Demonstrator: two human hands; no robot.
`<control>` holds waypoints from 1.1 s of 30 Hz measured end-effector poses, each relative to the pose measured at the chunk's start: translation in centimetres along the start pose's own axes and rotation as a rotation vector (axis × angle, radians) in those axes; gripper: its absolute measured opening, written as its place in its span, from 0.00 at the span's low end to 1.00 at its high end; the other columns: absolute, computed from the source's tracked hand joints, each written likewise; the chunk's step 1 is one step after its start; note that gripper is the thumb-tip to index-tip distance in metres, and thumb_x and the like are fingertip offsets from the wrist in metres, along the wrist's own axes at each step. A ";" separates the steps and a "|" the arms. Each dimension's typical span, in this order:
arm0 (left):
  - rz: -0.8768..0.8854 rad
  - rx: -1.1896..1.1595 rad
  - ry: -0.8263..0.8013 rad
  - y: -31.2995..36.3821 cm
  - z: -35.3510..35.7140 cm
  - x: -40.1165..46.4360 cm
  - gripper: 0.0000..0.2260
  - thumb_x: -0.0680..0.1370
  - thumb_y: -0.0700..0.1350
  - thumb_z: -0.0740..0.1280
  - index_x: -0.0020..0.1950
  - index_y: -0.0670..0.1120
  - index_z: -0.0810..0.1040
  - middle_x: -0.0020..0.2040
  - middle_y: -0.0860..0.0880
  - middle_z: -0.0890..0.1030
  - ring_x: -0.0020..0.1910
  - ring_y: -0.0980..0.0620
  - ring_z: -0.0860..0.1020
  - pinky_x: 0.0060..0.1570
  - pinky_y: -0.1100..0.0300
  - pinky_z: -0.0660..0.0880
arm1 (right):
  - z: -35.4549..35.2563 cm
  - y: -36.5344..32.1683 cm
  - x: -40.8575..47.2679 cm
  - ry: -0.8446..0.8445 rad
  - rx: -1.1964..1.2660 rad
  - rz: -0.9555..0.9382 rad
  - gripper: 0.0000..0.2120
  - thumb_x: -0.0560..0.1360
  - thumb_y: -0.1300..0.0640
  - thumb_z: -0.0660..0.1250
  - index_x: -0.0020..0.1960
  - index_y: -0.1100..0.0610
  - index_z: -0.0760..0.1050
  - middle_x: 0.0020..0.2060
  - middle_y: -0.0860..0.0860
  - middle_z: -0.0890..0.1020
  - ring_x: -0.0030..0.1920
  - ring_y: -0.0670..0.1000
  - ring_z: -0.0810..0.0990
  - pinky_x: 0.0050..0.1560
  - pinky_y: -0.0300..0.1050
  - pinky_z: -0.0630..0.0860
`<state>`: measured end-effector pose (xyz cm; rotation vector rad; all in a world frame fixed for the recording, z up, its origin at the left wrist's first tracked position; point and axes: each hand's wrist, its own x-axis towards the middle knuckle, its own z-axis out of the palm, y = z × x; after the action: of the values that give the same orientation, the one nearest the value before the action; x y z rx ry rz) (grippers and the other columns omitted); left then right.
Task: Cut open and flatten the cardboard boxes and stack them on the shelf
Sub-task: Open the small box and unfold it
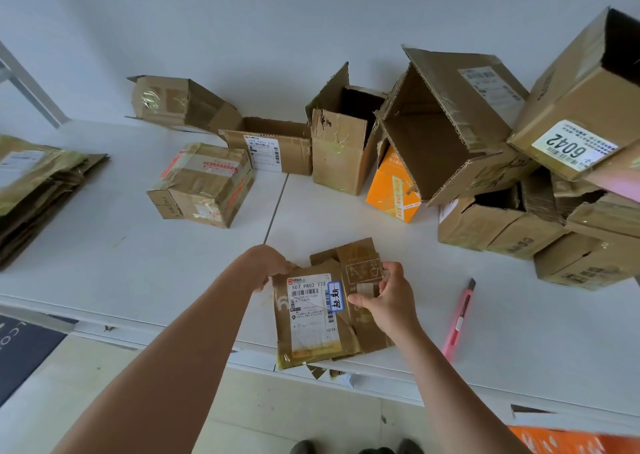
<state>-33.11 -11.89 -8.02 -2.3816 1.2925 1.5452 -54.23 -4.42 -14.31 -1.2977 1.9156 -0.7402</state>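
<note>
the white table [173, 280] runs its near edge from 9 o'clock down toward 4 o'clock, and a bare stretch of it lies open between the hands and the row of boxes at 12 o'clock. the flattened brown cardboard box with a white shipping label [322, 318] lies at the centre, its near end hanging just over that edge. the left hand [268, 268] grips its far left corner, fingers curled over the top edge. the right hand [388, 296] pinches its right side, thumb on the label's margin and fingers curled over the far flap. a pink utility knife [459, 318] lies at 3 o'clock, near the right hand but apart. a stack of flattened brown cardboard [38, 190] sits at 9 o'clock, well apart. unflattened brown boxes [485, 134] crowd 1 to 2 o'clock.
</note>
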 end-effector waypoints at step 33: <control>0.393 0.721 0.531 -8.3 8.7 0.8 0.37 0.81 0.65 0.42 0.80 0.41 0.39 0.81 0.43 0.43 0.80 0.45 0.44 0.76 0.46 0.42 | 1.4 0.7 -3.0 -0.135 -0.730 -0.370 0.31 0.81 0.37 0.51 0.80 0.42 0.46 0.80 0.50 0.41 0.79 0.56 0.41 0.75 0.63 0.39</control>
<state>-34.19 -3.22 -16.33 -2.1544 2.0528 0.3037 -52.75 -1.43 -14.97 -2.1208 1.9218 -0.0847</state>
